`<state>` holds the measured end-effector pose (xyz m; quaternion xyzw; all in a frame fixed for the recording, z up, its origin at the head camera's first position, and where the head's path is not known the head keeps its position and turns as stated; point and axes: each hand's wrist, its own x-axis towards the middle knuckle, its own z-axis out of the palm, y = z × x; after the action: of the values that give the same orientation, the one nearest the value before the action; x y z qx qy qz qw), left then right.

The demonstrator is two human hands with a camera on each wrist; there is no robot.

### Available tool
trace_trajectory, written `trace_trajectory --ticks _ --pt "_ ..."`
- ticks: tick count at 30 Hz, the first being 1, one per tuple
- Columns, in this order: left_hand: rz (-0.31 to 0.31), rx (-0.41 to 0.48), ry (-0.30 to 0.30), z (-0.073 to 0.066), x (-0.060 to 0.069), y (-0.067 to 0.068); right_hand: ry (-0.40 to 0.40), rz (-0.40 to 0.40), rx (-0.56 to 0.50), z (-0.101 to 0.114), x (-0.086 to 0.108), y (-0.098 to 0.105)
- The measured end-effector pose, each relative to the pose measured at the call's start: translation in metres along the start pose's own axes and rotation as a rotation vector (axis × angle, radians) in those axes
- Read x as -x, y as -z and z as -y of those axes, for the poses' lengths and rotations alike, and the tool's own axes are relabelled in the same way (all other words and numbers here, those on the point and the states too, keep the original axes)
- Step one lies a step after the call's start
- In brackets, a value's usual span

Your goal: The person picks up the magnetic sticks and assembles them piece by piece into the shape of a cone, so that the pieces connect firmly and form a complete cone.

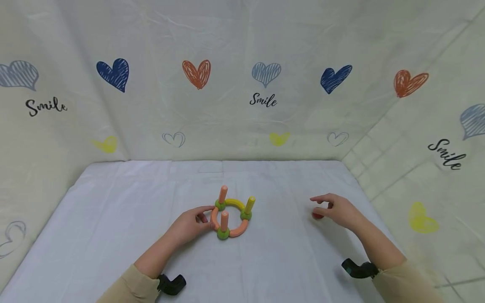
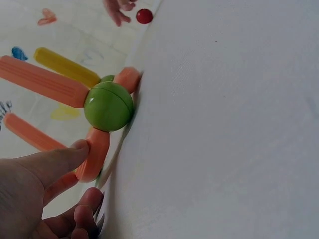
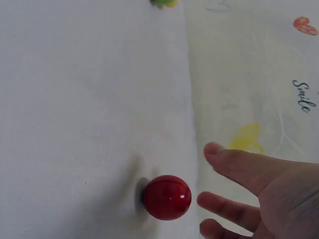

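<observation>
A ring of curved orange and yellow toy pieces point(image 1: 239, 229), joined by green balls point(image 2: 108, 106), lies mid-table. From it rise two orange rods point(image 1: 224, 221) and one yellow rod point(image 1: 249, 205). At the ring's left side, my left hand point(image 1: 190, 226) holds a curved orange piece point(image 2: 94, 154) between thumb and fingers; part of the grip is hidden behind the piece. On the right of the table sits a red ball point(image 3: 167, 197). My right hand point(image 1: 341, 211) hovers just by it, thumb and fingers spread apart, with a gap to the ball in the right wrist view.
A white cloth point(image 1: 280, 261) covers the table. Pale sheets printed with hearts and "Smile" point(image 1: 263, 99) hang behind and at both sides. Each wrist carries a black camera mount point(image 1: 171, 285).
</observation>
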<state>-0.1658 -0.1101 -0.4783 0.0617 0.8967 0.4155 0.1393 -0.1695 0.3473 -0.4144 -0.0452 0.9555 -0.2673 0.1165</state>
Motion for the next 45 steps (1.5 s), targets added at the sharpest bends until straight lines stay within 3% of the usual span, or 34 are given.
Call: trace_trajectory --ticks 10,25,35,45 --pt "-0.006 0.002 -0.004 0.001 0.0 0.0 -0.041 0.131 0.04 -0.012 -0.007 0.001" --pt "-0.008 0.008 -0.013 0.001 0.0 -0.001 -0.052 0.075 0.055 -0.017 -0.011 -0.009" --pt "-0.017 -0.002 -0.011 0.001 0.0 -0.001 -0.045 0.01 0.011 0.006 -0.01 -0.01" --pt "-0.013 -0.008 -0.016 0.001 0.001 -0.002 0.029 -0.108 -0.104 0.048 -0.012 -0.022"
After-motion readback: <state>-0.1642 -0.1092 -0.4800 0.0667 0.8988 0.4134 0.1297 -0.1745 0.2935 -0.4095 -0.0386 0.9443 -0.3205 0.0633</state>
